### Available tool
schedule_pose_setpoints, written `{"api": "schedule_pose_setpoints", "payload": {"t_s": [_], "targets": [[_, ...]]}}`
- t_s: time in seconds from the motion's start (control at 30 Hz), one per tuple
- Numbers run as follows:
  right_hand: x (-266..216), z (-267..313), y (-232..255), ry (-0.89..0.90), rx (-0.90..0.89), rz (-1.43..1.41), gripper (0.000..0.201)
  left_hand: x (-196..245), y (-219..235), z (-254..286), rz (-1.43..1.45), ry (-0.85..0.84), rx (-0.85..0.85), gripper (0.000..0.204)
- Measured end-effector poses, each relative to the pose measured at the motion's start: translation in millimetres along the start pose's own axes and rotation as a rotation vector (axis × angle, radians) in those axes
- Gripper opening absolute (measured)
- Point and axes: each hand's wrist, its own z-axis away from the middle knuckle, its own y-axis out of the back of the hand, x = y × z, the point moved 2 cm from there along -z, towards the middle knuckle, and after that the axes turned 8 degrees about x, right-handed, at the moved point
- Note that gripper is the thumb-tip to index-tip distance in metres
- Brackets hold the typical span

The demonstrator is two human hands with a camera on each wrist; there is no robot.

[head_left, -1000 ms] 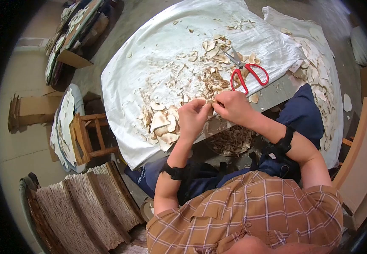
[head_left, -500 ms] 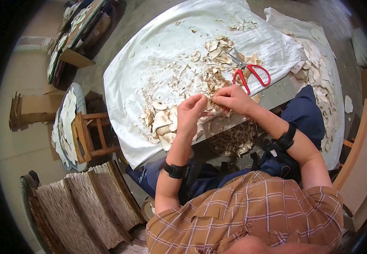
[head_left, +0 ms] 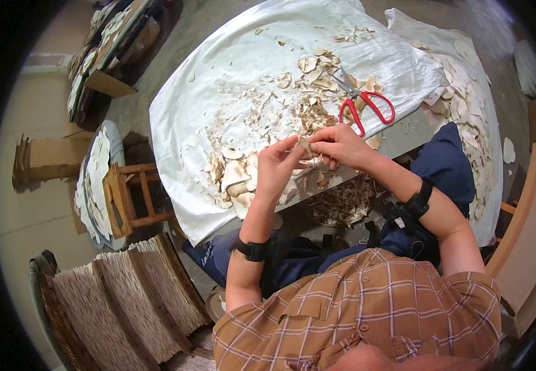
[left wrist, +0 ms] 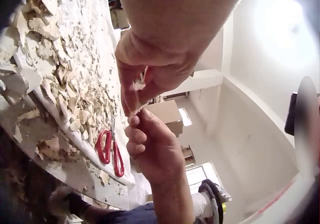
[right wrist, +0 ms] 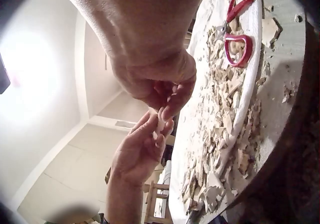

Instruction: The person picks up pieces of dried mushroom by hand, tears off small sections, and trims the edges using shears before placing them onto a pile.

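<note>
Over the near edge of the cloth-covered table, both hands meet at a thin, pale-brown dried slice (head_left: 305,147). My left hand (head_left: 278,162) pinches its left side between thumb and fingers. The fingertips of my right hand (head_left: 343,147) pinch the opposite side. In the right wrist view a pale edge of the slice (right wrist: 159,126) shows between the fingertips. Red-handled scissors (head_left: 352,106) lie on the cloth just beyond the right hand, blades pointing away. Larger whitish slices (head_left: 235,174) with brown rims are heaped left of the left hand.
A white cloth (head_left: 187,123) covers most of the table and carries scattered brown flakes. Below the table's near edge sits a container of brown scraps (head_left: 342,203). More white slices (head_left: 463,117) lie on a sheet at right. A wooden stool (head_left: 138,201) stands at left.
The hands have shifted slightly up and their fingertips have moved a little apart. More of the slice now shows between them. The scissors stay in place.
</note>
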Motion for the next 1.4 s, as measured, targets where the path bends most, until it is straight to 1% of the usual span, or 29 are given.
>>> {"api": "schedule_pose_setpoints", "payload": {"t_s": [0.1,0.17,0.2,0.27,0.3,0.37,0.4,0.43,0.47,0.5,0.53,0.57,0.6,0.67,0.73,0.8,0.87,0.9,0.93,1.0,1.03,1.07,1.13,1.17,1.23,1.27,1.33,1.37,1.4], "targets": [[-0.5,1.4,-0.1,-0.019,-0.020,0.002,0.017,-6.7,-1.3,0.1,-0.036,-0.036,-0.003,0.027],[1.5,0.3,0.4,0.069,-0.029,0.172,0.015,-10.1,-3.1,0.0,-0.065,-0.051,0.013,0.027],[2.6,-0.1,-0.4,0.069,-0.029,0.171,0.015,-10.3,-4.3,-0.1,-0.048,-0.056,0.026,0.027],[-1.3,1.5,-0.8,0.441,0.164,0.469,0.012,-11.9,-8.5,0.7,-0.032,-0.059,0.038,0.028],[1.6,2.1,-3.3,0.439,0.165,0.469,0.012,-11.1,-11.5,1.2,-0.057,-0.065,0.080,0.027],[2.4,4.5,-8.0,0.635,0.367,0.722,0.019,-12.1,-14.1,-0.1,-0.080,-0.071,0.123,0.027],[1.5,3.9,-9.2,0.636,0.366,0.722,0.019,-14.8,-13.9,-2.4,0.014,-0.018,0.138,0.028],[-0.5,4.1,-9.2,0.666,0.428,0.646,0.017,-17.4,-13.2,-4.2,0.108,0.034,0.152,0.029],[-2.4,5.0,-8.3,0.694,0.490,0.569,0.016,-18.7,-11.9,-5.8,0.107,0.034,0.152,0.029],[-5.1,4.9,-7.0,0.695,0.491,0.568,0.016,-19.9,-10.8,-7.3,0.228,0.108,0.140,0.029],[-3.6,0.5,-3.0,0.375,0.373,0.215,0.015,-21.0,-11.0,-8.4,0.349,0.182,0.126,0.029],[0.1,-2.8,-2.4,0.053,0.245,-0.133,0.014,-21.1,-11.0,-9.1,0.349,0.181,0.125,0.029],[1.3,-4.5,-1.1,0.055,0.246,-0.133,0.014,-20.8,-11.6,-9.1,0.407,0.207,0.099,0.029],[8.9,-7.3,3.9,-0.062,0.255,-0.482,0.013,-20.4,-11.4,-8.1,0.466,0.233,0.073,0.029],[9.6,-13.9,15.6,-0.097,0.242,-0.541,0.013,-16.4,-10.4,-3.7,0.465,0.289,0.101,0.026],[9.2,-15.3,16.9,-0.132,0.232,-0.600,0.015,-16.3,-9.1,-2.7,0.439,0.271,0.091,0.026],[3.2,-13.0,9.8,-0.002,0.171,-0.210,0.019,-15.3,-9.8,-2.4,0.414,0.252,0.079,0.026],[0.6,-11.4,8.0,0.086,0.201,-0.033,0.020,-10.7,-11.3,-1.6,0.365,0.184,0.068,0.026],[1.0,-10.9,6.5,0.086,0.202,-0.034,0.020,-7.4,-12.1,-1.3,0.314,0.116,0.057,0.026],[2.3,-11.4,2.9,0.182,0.103,0.155,0.023,-9.6,-10.2,-3.3,0.282,0.088,0.077,0.026],[1.9,-12.3,4.8,0.275,0.120,0.291,0.025,-10.6,-8.9,-4.3,0.249,0.060,0.099,0.027],[3.8,-11.8,5.6,0.274,0.119,0.291,0.025,-12.6,-8.7,-4.6,0.250,0.061,0.100,0.027],[-0.2,-8.2,4.9,0.513,0.218,0.476,0.024,-11.1,-11.4,-3.1,0.183,0.001,0.090,0.027],[0.3,-6.0,3.7,0.511,0.217,0.475,0.024,-12.2,-12.6,-2.8,0.183,0.002,0.091,0.027],[-6.7,3.6,-1.2,0.636,0.338,0.739,0.018,-11.5,-14.6,-2.4,-0.037,-0.133,0.116,0.026],[-6.3,5.3,-3.2,0.634,0.337,0.741,0.018,-12.0,-14.9,-2.7,-0.035,-0.132,0.116,0.026],[-4.8,8.1,-6.9,0.677,0.414,0.874,0.013,-8.7,-15.2,-2.2,-0.423,-0.277,0.154,0.025],[-4.0,6.1,-5.9,0.676,0.411,0.874,0.013,-8.3,-14.5,-3.0,-0.422,-0.274,0.156,0.025],[-3.6,1.1,-0.6,0.631,0.474,0.844,0.007,-8.5,-11.5,-5.5,-0.197,-0.189,0.205,0.024]]}}
